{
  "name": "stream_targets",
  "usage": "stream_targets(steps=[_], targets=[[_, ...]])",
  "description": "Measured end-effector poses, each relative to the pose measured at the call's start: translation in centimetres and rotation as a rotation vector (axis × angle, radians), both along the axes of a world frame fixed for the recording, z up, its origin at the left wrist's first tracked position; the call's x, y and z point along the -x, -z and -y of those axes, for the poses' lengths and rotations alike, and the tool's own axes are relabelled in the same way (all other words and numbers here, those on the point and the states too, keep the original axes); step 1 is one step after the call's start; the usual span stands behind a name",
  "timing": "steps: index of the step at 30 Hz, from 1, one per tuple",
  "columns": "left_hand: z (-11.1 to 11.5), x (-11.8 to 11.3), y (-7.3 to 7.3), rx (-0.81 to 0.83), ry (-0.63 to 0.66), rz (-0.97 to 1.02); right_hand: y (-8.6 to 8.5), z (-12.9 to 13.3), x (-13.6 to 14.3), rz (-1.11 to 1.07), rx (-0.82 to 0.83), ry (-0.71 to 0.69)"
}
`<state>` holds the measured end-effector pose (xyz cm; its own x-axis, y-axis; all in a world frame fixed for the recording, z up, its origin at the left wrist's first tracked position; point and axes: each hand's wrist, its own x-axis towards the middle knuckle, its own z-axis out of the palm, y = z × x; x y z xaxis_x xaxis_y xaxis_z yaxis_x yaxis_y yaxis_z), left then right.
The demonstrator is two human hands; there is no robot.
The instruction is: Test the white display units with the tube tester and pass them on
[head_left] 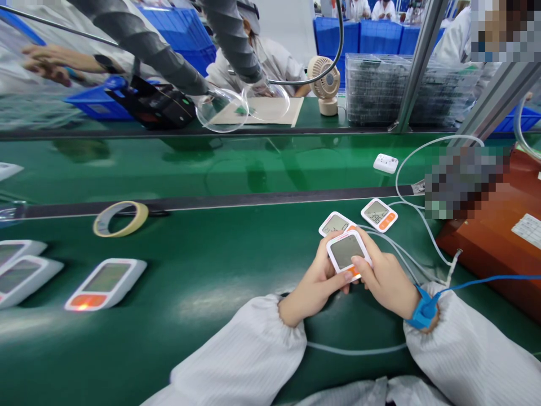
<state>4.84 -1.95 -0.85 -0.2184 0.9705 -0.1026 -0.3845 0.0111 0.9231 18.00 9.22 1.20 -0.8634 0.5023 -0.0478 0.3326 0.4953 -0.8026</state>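
My left hand point(310, 282) and my right hand point(386, 276) both grip a small white digital meter point(344, 251) with a grey screen and orange buttons. Both thumbs rest near its orange buttons, and no digits can be made out on its screen. Just behind it lies a second meter point(333, 222), partly covered by the held one, with digits on its display. A third meter point(379, 214) with digits showing lies to the right of that. Around my right wrist is a blue strap point(424, 309) with a blue cord.
At left, a meter point(107, 282) glows orange near more meters point(25, 276). A tape roll point(120, 219) lies behind them. A white unit point(385, 163) sits on the far green strip. An orange-brown box point(494, 237) with tubing stands right. Co-workers, a fan point(324, 79) and trays point(376, 90) are beyond.
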Motion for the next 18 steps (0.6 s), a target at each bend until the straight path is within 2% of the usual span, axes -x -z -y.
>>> stream_targets(steps=[18], targets=[[0.02, -0.07, 0.0, -0.014, -0.011, 0.014, 0.05, -0.07, -0.06, -0.006, -0.027, -0.011]])
